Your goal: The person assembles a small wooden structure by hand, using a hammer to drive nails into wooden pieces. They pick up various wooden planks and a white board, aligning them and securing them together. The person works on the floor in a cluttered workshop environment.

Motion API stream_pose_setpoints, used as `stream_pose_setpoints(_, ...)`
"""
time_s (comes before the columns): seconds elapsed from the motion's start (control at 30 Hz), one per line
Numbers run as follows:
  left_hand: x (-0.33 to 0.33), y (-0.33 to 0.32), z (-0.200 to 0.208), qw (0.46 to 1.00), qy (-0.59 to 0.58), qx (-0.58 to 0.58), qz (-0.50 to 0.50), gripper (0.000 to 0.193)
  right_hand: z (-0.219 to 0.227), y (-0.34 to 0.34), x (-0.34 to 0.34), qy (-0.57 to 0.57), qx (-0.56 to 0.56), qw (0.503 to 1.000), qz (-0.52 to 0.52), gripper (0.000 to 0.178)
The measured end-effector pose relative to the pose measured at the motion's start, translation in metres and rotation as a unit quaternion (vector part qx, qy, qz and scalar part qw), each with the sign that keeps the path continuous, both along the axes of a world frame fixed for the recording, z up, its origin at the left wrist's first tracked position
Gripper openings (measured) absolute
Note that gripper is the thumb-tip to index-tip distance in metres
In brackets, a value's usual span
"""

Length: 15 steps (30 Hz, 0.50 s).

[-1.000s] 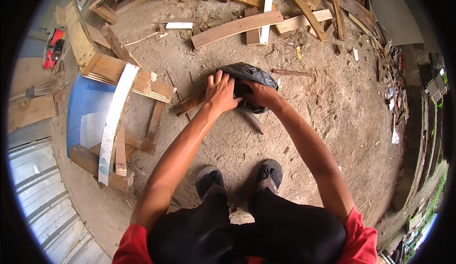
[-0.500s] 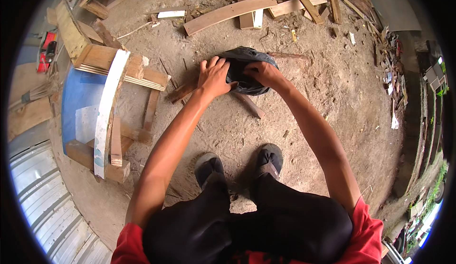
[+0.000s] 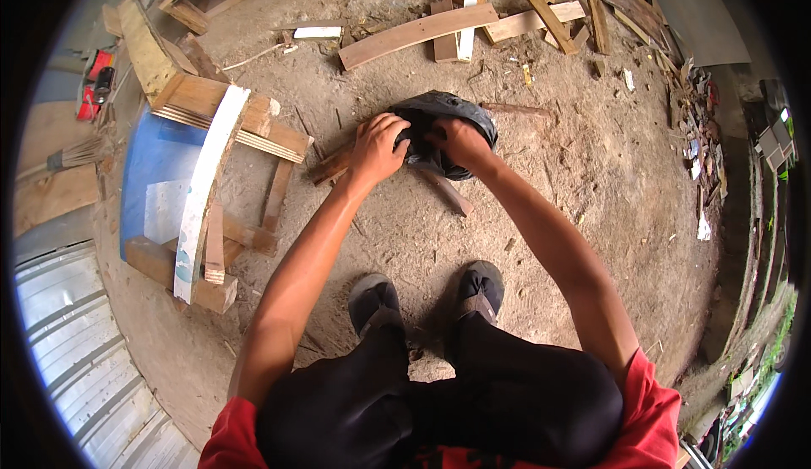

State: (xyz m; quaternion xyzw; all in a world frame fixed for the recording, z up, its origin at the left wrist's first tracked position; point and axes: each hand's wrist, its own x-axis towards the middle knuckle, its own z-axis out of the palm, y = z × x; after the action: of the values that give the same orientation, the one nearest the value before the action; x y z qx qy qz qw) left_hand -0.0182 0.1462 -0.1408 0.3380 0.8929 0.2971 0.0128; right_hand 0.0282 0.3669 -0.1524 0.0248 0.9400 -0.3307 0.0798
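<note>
A black plastic bag (image 3: 448, 102) with a wide-open mouth rests on the dirt ahead of my feet, over crossed pieces of wood. My left hand (image 3: 378, 148) is closed on the bag's left rim, its fingers curled over toward the mouth. My right hand (image 3: 463, 144) reaches in over the near right side, fingers curled against the bag's inner side. Its fingertips are partly lost in the dark interior. A short wood stick (image 3: 448, 195) sticks out from under the bag toward me, and a wood piece (image 3: 334, 165) lies beside my left hand.
A wooden frame with a white-painted board (image 3: 207, 190) and a blue panel (image 3: 144, 182) stands at left. Scrap planks (image 3: 418, 34) lie heaped at the far side. Debris (image 3: 697, 148) lines the right edge. Corrugated metal sheet (image 3: 84, 342) is at lower left.
The view has shifted slightly. My left hand's fingers sit closer together on the bag's rim, and my right hand has moved slightly within the mouth, which has changed shape a little.
</note>
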Motion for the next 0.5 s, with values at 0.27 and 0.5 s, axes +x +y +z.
stream_pose_setpoints(0.27, 0.007, -0.006, 0.022, 0.997, -0.012, 0.074, 0.000, 0.034, 0.022, -0.002, -0.002, 0.117, 0.009, 0.993, -0.020, 0.019)
stream_pose_setpoints(0.5, 0.029, -0.003, 0.055, 0.951, -0.137, 0.273, 0.055, 0.031, 0.112, -0.013, 0.003, 0.023, -0.174, 0.984, 0.040, 0.020)
